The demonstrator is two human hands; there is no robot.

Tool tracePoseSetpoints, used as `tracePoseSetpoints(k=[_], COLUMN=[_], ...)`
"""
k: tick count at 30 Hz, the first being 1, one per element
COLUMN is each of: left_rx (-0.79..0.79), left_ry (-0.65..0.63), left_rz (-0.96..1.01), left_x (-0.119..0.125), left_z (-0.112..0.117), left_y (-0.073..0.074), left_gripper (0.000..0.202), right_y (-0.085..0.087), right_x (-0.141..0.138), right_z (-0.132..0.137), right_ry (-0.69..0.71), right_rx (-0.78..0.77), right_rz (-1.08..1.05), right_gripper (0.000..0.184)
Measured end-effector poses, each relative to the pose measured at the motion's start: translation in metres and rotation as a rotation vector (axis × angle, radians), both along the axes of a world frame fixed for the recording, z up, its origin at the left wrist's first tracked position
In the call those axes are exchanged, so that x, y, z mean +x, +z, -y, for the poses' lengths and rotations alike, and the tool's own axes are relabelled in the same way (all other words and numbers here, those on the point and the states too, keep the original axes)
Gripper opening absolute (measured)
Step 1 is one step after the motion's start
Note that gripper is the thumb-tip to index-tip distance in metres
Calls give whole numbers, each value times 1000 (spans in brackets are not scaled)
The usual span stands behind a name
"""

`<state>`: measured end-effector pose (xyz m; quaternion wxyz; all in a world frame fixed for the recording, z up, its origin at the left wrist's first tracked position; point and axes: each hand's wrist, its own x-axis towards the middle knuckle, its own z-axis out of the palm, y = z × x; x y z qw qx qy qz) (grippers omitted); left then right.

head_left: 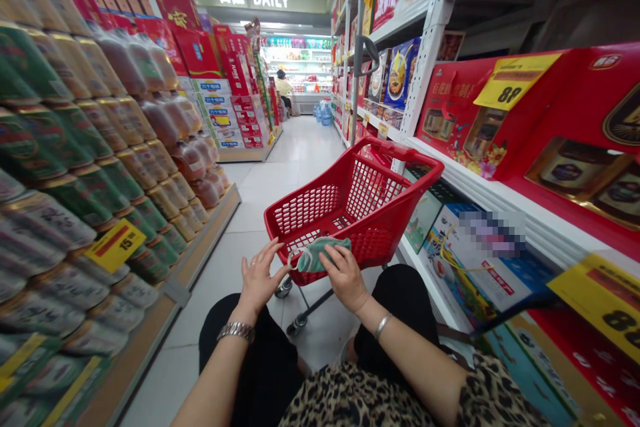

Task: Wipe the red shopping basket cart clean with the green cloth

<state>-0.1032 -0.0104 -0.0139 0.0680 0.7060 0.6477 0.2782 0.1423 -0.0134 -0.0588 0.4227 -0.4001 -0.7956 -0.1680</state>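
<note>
Cloth [313, 257]: cart's [380, 240] six o'clock.
My right hand [347, 280]: grips cloth, perhaps steadying it.
My left hand [257, 281]: open, about cloth's eight o'clock.

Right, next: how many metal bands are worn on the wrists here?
2. A silver, linked metal band sits just behind the bare left hand; a smooth, narrow silver bangle sits behind the bare right hand. No others seem hidden.

Stacked cans [100, 183], red gift boxes [463, 113]
</note>
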Motion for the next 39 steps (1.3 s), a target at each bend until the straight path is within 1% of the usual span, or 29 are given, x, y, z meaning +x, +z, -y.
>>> tracePoseSetpoints(k=[4, 7, 9, 12, 16, 19, 21, 25, 30, 33, 36, 39], left_rx=[-7, -13, -17, -22, -41, -50, -45, -28, -26, -3, 31, 58], left_ry=[-6, -14, -15, -17, -21, -29, -44, -65, -86, -71, -75, -93], left_rz=[-1, 7, 12, 20, 36, 48, 64, 91, 70, 70, 82, 68], left_x=[-1, -3, -4, -4, -6, -9, -12, -18, -21, -20, -18, -21], left_z=[1, 1, 1, 1, 1, -1, -3, -6, -8, -8, -6, -7], left_y=[2, 2, 3, 3, 2, -3, -8, -15, -16, -17, -18, -21], left_gripper=[48, 48, 48, 48, 49, 50, 51, 52, 55, 54, 54, 55], right_y=[-10, -15, -16, -14, -10, -7, -6, -4, 0, 3, 9, 20], right_x=[-3, -1, 1, 3, 8, 20, 32, 60, 91, 104, 116, 129], right_z=[-1, -5, -7, -9, -9, -11, -14, -22, -30, -33, -35, -38], right_ry=[95, 134, 139, 157, 164, 142, 120, 20, -174, -296, -427, -542], right_rx=[117, 100, 106, 129, 103, 120, 103, 34, -4, -106, -228, -273], right_rz=[129, 228, 257, 272, 297, 308, 306, 282, 233, 173, 70, -33], right_gripper=[32, 30, 30, 29, 29, 31, 30, 29, 27, 24, 25, 31])
